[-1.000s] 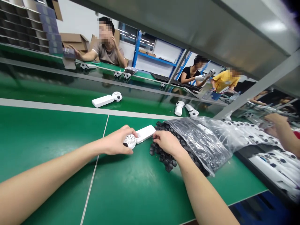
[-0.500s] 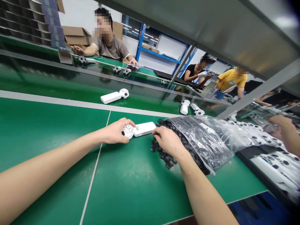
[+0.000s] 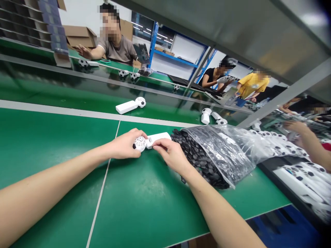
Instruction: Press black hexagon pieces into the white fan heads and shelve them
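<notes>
My left hand (image 3: 127,145) is closed around the round football-patterned head of a white handheld fan (image 3: 158,138), which lies on the green table. The head has an open grille with black patches. My right hand (image 3: 171,153) is pinched, its fingertips beside the fan's handle close to the joint with the head. Whatever those fingertips hold is too small to make out. Just right of that hand, small black pieces (image 3: 200,156) spill from the mouth of a clear plastic bag (image 3: 227,150).
Another fan (image 3: 131,105) lies on the belt beyond the table's pale edge, with two more (image 3: 206,116) farther right. A black tray (image 3: 271,174) of fans stands at right, a co-worker's arm (image 3: 307,137) above it. Several people work across the line. A metal post (image 3: 284,93) slants overhead.
My right hand has moved left from the black pieces to the fan's handle. My left hand keeps its grip on the fan's head. The fan on the belt has shifted slightly right.
</notes>
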The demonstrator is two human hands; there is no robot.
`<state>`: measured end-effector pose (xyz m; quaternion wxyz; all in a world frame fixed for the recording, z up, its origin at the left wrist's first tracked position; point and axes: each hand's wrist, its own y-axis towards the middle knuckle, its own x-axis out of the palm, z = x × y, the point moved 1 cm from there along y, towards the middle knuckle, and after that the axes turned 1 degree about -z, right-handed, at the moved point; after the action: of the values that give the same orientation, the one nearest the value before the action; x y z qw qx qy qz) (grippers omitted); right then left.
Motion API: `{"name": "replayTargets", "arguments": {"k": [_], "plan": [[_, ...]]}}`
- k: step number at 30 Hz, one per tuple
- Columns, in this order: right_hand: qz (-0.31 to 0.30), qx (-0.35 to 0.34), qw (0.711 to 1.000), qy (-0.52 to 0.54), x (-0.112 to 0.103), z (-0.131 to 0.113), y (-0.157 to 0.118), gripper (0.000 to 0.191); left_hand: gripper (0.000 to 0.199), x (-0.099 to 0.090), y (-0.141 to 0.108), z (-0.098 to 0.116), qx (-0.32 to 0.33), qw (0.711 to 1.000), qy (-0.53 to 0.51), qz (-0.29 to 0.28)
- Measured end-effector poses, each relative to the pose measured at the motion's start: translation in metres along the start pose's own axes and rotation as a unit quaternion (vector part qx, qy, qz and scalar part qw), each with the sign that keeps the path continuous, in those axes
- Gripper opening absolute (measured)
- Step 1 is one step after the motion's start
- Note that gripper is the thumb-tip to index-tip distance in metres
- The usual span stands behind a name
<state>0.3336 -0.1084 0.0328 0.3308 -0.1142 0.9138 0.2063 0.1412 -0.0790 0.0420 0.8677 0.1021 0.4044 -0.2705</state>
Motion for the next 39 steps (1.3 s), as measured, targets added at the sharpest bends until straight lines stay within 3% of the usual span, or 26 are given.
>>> {"name": "replayTargets", "arguments": {"k": [2,7,14,33,36,39], "plan": [[0.009,-0.016,1.0,0.015,0.004,-0.001,0.0,0.008,0.05,0.0,0.0,-0.001,0.009,1.0,0.001,0.002],[-0.014,0.028,0.996,0.086,0.015,0.002,0.0,0.008,0.05,0.0,0.001,-0.002,0.015,1.0,0.006,-0.002],[-0.008,-0.018,0.996,0.085,0.021,0.0,0.005,0.004,0.045,0.005,0.002,-0.001,0.043,0.999,0.002,0.021],[-0.011,0.038,0.997,0.063,0.023,0.01,0.011,0.012,0.03,0.015,0.001,0.005,0.053,0.995,0.016,0.086],[0.008,0.023,0.999,0.027,0.021,0.009,0.012,0.018,0.034,0.01,0.001,0.006,0.017,0.996,-0.058,0.073],[0.074,-0.058,0.992,-0.082,0.007,0.003,0.012,0.025,0.036,-0.005,0.0,0.007,-0.066,0.967,-0.245,0.027]]}}
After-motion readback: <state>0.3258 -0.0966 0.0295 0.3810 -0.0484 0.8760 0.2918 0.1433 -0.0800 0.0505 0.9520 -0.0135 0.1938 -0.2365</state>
